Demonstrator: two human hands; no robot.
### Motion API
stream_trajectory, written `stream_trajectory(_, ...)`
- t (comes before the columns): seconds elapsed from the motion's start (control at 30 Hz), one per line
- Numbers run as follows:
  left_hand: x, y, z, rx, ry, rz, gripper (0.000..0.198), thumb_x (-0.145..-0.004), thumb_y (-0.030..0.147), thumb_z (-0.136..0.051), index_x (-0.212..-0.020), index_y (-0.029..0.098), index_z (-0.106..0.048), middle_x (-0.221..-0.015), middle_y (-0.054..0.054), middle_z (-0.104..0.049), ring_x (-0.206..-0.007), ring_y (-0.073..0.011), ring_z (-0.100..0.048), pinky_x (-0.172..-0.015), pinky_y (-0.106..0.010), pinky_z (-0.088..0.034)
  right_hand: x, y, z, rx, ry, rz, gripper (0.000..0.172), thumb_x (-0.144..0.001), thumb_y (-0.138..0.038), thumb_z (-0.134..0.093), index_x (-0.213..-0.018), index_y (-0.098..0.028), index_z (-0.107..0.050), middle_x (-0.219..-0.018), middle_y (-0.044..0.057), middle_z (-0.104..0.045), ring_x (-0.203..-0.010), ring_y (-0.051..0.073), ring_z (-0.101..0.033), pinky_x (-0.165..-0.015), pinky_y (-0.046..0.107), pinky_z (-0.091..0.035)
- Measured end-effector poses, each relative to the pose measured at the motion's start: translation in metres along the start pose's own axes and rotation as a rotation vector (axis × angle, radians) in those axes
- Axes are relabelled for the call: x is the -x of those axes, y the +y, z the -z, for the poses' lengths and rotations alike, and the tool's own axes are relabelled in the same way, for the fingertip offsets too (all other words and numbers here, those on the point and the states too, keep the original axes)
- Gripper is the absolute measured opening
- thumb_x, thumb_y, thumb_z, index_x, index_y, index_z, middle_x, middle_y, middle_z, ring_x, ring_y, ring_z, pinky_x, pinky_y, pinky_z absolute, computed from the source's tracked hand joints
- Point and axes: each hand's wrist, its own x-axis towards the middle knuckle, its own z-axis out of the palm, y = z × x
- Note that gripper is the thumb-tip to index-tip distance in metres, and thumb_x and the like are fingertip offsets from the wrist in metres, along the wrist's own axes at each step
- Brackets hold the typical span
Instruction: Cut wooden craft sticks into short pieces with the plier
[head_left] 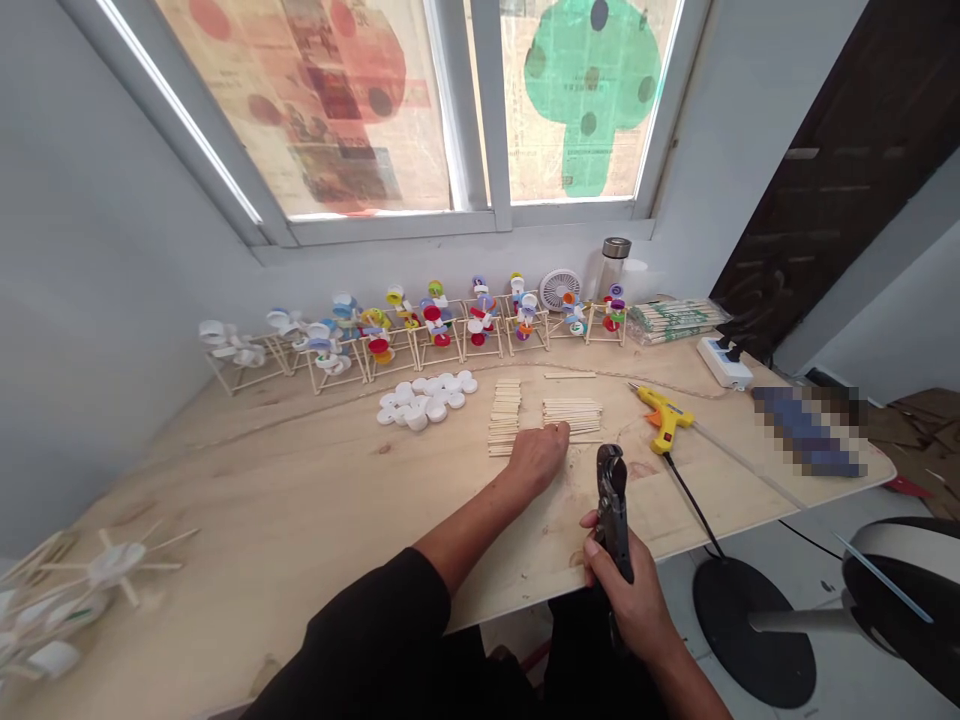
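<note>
My left hand rests at the near edge of a pile of thin wooden sticks, its fingers bent and pressed together. One wooden stick pokes out to the right from under those fingers; its grip is partly hidden. Left of this pile lies a second stack of shorter wooden sticks. Wrapped round the handles of black pliers is my right hand, near the table's front edge. The plier head points up and away from me. A single stick lies behind the piles.
White bottle caps lie left of the sticks. A yellow glue gun with a cord is to the right, near a power strip. Stick frames with coloured caps line the back. Another stick-and-cap wheel lies at left.
</note>
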Motion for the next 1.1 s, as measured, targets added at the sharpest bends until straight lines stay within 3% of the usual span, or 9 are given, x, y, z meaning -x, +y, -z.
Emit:
stream_trajectory(0.17, 0.001, -0.004, 0.004, 0.162, 0.012, 0.013, 0.011, -0.081, 0.010, -0.042, -0.088, 0.015, -0.049, -0.082, -0.015, -0.061, -0.084, -0.0277, -0.057, -0.072, -0.037, -0.038, -0.001, -0.002, 0.000, -0.023, 0.002, -0.026, 0.027, -0.082, -0.038, -0.050, -0.098, -0.017, -0.053, -0.059, -0.004, -0.049, -0.056, 0.015, -0.051, -0.058, 0.026, -0.042)
stream_trajectory(0.3, 0.023, -0.009, 0.008, 0.362, -0.001, -0.009, 0.001, -0.080, 0.018, -0.047, -0.080, 0.017, -0.048, -0.074, -0.007, -0.058, -0.073, -0.0202, -0.054, -0.063, -0.028, -0.037, -0.002, -0.004, 0.000, -0.095, 0.017, -0.023, 0.027, -0.080, -0.038, -0.053, -0.096, -0.017, -0.054, -0.060, -0.003, -0.051, -0.055, 0.014, -0.051, -0.056, 0.025, -0.043)
stream_trajectory(0.37, 0.041, -0.011, 0.008, 0.478, -0.033, -0.040, 0.009, -0.082, 0.024, -0.045, -0.076, 0.017, -0.048, -0.070, -0.003, -0.055, -0.065, -0.0147, -0.051, -0.057, -0.023, -0.036, -0.003, -0.006, 0.000, -0.166, 0.042, -0.041, 0.029, -0.079, -0.039, -0.055, -0.097, -0.016, -0.054, -0.060, -0.003, -0.052, -0.054, 0.013, -0.051, -0.054, 0.025, -0.043)
stream_trajectory(0.47, 0.068, -0.013, 0.006, 0.744, -0.166, -0.049, 0.022, -0.085, 0.036, -0.038, -0.077, 0.018, -0.045, -0.055, 0.005, -0.040, -0.046, -0.0079, -0.036, -0.045, -0.019, -0.029, -0.007, -0.014, -0.002, -0.291, 0.117, -0.099, 0.032, -0.078, -0.039, -0.057, -0.100, -0.017, -0.053, -0.059, -0.004, -0.053, -0.052, 0.012, -0.050, -0.049, 0.023, -0.042)
stream_trajectory(0.57, 0.088, -0.014, 0.004, 1.273, -0.413, 0.001, 0.028, -0.081, 0.045, -0.047, -0.077, 0.018, -0.041, -0.051, 0.009, -0.027, -0.040, -0.0049, -0.021, -0.040, -0.018, -0.018, -0.016, -0.023, -0.009, -0.359, 0.161, -0.103, 0.033, -0.076, -0.038, -0.059, -0.100, -0.017, -0.053, -0.059, -0.004, -0.055, -0.052, 0.012, -0.051, -0.049, 0.022, -0.043)
stream_trajectory(0.63, 0.096, -0.014, 0.003, 1.481, -0.506, 0.032, 0.031, -0.076, 0.046, -0.055, -0.075, 0.018, -0.041, -0.050, 0.010, -0.025, -0.040, -0.0038, -0.018, -0.040, -0.018, -0.013, -0.024, -0.028, -0.016, -0.383, 0.157, -0.093, 0.032, -0.072, -0.039, -0.063, -0.094, -0.017, -0.054, -0.058, -0.005, -0.055, -0.049, 0.011, -0.050, -0.047, 0.022, -0.042)
stream_trajectory(0.83, 0.110, -0.019, 0.003, 1.630, -0.552, 0.087, 0.029, -0.076, 0.042, -0.058, -0.074, 0.017, -0.044, -0.049, 0.010, -0.026, -0.039, -0.0028, -0.017, -0.040, -0.018, -0.010, -0.039, -0.031, -0.038, -0.359, 0.147, -0.106, 0.023, -0.070, -0.036, -0.066, -0.068, -0.016, -0.053, -0.044, -0.007, -0.047, -0.037, 0.008, -0.042, -0.039, 0.019, -0.034)
stream_trajectory(1.0, 0.119, -0.026, 0.004, 1.658, -0.510, 0.100, 0.028, -0.080, 0.043, -0.051, -0.079, 0.015, -0.053, -0.053, 0.007, -0.032, -0.038, -0.0021, -0.019, -0.038, -0.018, -0.012, -0.041, -0.033, -0.047, -0.388, 0.151, -0.134, 0.021, -0.070, -0.035, -0.065, -0.072, -0.017, -0.053, -0.048, -0.007, -0.048, -0.038, 0.008, -0.045, -0.038, 0.020, -0.037)
stream_trajectory(1.1, 0.121, -0.030, 0.005, 1.601, -0.456, 0.124, 0.031, -0.078, 0.045, -0.053, -0.080, 0.014, -0.056, -0.055, 0.005, -0.041, -0.037, -0.0019, -0.027, -0.037, -0.018, -0.016, -0.039, -0.034, -0.049, -0.396, 0.151, -0.140, 0.021, -0.070, -0.034, -0.065, -0.072, -0.017, -0.054, -0.049, -0.007, -0.050, -0.039, 0.008, -0.046, -0.040, 0.020, -0.039)
